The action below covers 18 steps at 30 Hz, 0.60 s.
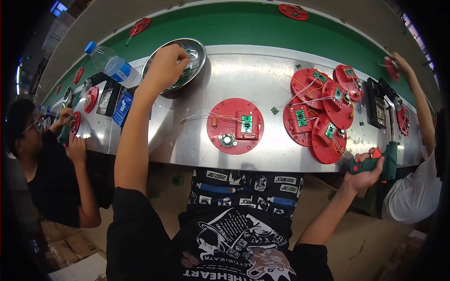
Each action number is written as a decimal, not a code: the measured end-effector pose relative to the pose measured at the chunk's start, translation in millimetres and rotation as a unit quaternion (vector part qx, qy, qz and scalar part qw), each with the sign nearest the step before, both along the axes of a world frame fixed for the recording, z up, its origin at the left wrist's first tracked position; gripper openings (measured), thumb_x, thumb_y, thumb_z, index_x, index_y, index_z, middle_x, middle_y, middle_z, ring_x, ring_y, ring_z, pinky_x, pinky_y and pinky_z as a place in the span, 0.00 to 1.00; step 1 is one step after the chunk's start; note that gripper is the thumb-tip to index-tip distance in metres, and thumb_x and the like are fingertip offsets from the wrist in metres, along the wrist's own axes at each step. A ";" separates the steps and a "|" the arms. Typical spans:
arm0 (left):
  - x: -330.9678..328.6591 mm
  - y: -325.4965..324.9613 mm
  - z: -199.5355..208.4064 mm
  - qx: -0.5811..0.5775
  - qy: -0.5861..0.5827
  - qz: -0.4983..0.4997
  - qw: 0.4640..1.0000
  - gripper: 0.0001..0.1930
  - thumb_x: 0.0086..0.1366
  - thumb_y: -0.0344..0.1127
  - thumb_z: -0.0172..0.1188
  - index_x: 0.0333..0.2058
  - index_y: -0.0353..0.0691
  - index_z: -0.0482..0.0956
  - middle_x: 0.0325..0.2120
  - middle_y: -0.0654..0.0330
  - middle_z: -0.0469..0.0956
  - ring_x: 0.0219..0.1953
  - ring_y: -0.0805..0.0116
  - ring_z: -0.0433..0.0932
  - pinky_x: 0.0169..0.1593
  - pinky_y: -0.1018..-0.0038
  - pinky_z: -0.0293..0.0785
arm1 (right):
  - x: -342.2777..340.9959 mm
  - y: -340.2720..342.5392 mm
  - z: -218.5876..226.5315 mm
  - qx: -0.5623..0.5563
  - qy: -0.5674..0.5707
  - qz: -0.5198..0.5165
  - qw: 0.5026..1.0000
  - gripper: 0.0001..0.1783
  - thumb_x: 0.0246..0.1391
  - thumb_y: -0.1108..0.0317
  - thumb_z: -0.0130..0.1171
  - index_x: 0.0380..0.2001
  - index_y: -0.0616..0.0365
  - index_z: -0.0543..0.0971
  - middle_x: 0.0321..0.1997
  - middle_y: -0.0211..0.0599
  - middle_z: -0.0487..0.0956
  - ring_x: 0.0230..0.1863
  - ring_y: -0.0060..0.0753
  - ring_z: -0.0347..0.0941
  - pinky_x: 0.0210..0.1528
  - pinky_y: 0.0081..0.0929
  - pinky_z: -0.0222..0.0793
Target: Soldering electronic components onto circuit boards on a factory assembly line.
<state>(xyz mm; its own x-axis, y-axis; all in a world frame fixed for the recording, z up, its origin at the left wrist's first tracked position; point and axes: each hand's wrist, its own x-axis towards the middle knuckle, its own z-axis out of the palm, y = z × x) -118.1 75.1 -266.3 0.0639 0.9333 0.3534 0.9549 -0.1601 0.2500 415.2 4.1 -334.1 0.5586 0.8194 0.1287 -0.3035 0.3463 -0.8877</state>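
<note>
My left hand (167, 67) is over a round metal bowl (202, 63) holding small green circuit boards (190, 70). Its fingers are curled together at the boards; what they pinch, if anything, is hidden. My right hand (368, 175) grips a dark green cordless screwdriver (389, 161) with a red trigger, off the table's front edge at the right. Between my hands a red round disc (227, 146) lies flat on the metal table, carrying a green board, a small round part and loose wires. To its right, several similar red discs (329, 152) lie overlapped in a pile.
A plastic water bottle (110, 65) leans beside the bowl, near a blue box (123, 108). A small loose board (274, 110) lies by the pile. Behind the metal table (234, 75) runs a green belt (225, 30) carrying red discs. Co-workers sit at left (51, 182) and right (415, 192).
</note>
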 end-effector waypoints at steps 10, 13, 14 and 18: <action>116.1 -127.9 33.8 0.073 -0.138 -0.105 0.982 0.06 0.60 0.21 0.61 0.36 0.33 0.78 0.28 0.52 0.78 0.29 0.54 0.77 0.34 0.65 0.74 | -58.0 -62.8 20.3 0.091 -0.192 0.207 0.955 0.31 0.59 0.59 0.57 0.58 0.71 0.68 0.44 0.52 0.75 0.16 0.28 0.71 0.15 0.22 0.64; 136.0 -128.8 -3.7 0.071 -0.162 -0.119 0.977 0.05 0.58 0.21 0.62 0.34 0.33 0.78 0.28 0.52 0.78 0.30 0.54 0.77 0.35 0.64 0.74 | -87.0 -72.2 23.4 0.099 -0.317 0.306 0.892 0.31 0.59 0.63 0.59 0.60 0.74 0.70 0.44 0.53 0.80 0.17 0.28 0.71 0.18 0.21 0.63; 138.7 -127.8 -16.9 0.097 -0.161 -0.124 0.974 0.05 0.57 0.22 0.62 0.33 0.33 0.78 0.28 0.53 0.78 0.30 0.53 0.77 0.35 0.63 0.75 | -91.1 -74.3 22.5 0.064 -0.330 0.317 0.887 0.25 0.52 0.69 0.62 0.53 0.71 0.76 0.42 0.50 0.81 0.23 0.32 0.75 0.26 0.25 0.70; 143.3 -121.1 -47.7 0.159 -0.108 -0.111 0.975 0.06 0.55 0.23 0.62 0.33 0.32 0.78 0.27 0.53 0.78 0.30 0.53 0.77 0.35 0.63 0.75 | -96.5 -83.0 15.3 -0.066 -0.340 0.361 0.866 0.17 0.43 0.77 0.65 0.40 0.68 0.82 0.36 0.44 0.82 0.32 0.37 0.79 0.38 0.29 0.76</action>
